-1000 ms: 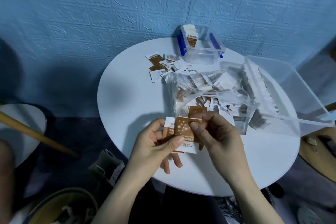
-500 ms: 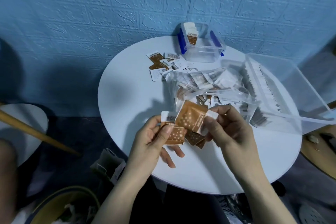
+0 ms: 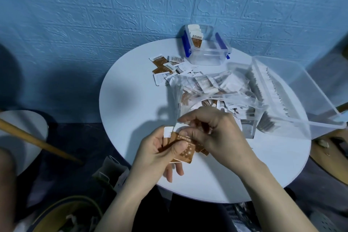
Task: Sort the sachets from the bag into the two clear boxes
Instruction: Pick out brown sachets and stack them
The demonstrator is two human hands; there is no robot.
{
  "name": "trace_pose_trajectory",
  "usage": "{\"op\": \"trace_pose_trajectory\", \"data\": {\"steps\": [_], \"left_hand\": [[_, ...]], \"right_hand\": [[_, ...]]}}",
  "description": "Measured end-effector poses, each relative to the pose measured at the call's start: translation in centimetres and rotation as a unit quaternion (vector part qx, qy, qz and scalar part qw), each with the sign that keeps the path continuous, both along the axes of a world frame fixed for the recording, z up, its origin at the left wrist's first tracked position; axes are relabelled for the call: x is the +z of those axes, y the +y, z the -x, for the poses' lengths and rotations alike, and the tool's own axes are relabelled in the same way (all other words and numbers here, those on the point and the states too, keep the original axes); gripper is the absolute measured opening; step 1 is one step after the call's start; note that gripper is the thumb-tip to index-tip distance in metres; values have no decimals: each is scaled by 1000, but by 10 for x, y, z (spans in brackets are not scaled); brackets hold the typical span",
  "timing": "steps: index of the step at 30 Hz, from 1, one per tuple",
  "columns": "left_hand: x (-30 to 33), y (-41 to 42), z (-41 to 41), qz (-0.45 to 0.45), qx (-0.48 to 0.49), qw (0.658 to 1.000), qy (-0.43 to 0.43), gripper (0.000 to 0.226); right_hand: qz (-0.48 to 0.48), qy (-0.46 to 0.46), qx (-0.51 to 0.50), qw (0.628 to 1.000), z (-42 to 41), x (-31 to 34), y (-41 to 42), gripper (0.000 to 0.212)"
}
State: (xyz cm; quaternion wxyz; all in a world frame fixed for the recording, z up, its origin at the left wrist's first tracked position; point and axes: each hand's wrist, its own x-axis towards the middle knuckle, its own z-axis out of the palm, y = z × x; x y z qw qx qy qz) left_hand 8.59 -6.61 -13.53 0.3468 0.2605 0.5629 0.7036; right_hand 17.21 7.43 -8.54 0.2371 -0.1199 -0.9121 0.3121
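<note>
Over the near edge of the round white surface (image 3: 131, 111) we hold both hands close together, working a small fan of brown sachets (image 3: 185, 151). Our left hand (image 3: 156, 154) has its grip pinching the stack: thumb pressed on top of the front brown sachet, fingers curled underneath, w/ two fingertips poking out below the stack. White ends of the sachets stick up just above the left thumb. Our right hand (image 3: 216, 133) sits just right of and partly over the same stack, fingers curled, grip pinching the top edge of a sachet betw. thumb and forefinger; more brown sachets peek out under its palm, so exact count is unclear.

Just behind the hands lies the clear bag (image 3: 212, 90), crumpled and full of mixed white and brown sachets. Right of the bag, touching it, a big clear box (image 3: 293, 88) holds rows of sachets standing on edge. At the far side of the surface, a small clear box w/ blue clips (image 3: 209, 52) has a few sachets upright in its left end. Left of the bag, loose sachets (image 3: 163, 68) lie flat on the surface, well apart from both hands.
</note>
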Motion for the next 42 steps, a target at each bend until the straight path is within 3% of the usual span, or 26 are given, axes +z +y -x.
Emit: {"op": "trace_pose_trajectory", "data": {"steps": [3, 6, 12, 16, 23, 28, 31, 34, 37, 42], "left_hand": [[0, 1, -2, -15, 24, 1000, 0, 23], [-1, 2, -2, -26, 45, 999, -1, 25], [-3, 5, 0, -17, 54, 998, 4, 22], [-1, 4, 2, -26, 61, 998, -15, 24], [3, 6, 1, -35, 60, 997, -33, 33], [2, 5, 0, -38, 62, 997, -29, 31], [2, 5, 0, -35, 64, 997, -19, 31], [2, 4, 0, -31, 61, 998, -15, 32], [0, 3, 0, -21, 57, 998, -4, 30], [-1, 5, 0, -19, 52, 998, -2, 30]], "right_hand": [[8, 31, -67, 997, -9, -8, 8, 19], [-77, -6, -148, 986, -20, -9, 28, 25], [-104, -185, -78, 974, -14, -1, 42, 75], [-133, -227, -69, 962, -5, -3, 41, 75], [-78, -163, -69, 981, -4, -11, 39, 68], [-110, -76, -52, 990, -16, -17, 39, 24], [-156, -16, -49, 986, -28, -21, 33, 10], [-177, 10, -53, 983, -48, -31, 30, 19], [-133, -2, -89, 987, -63, -36, 29, 37], [-19, 30, -161, 986, -58, -32, 19, 30]]}}
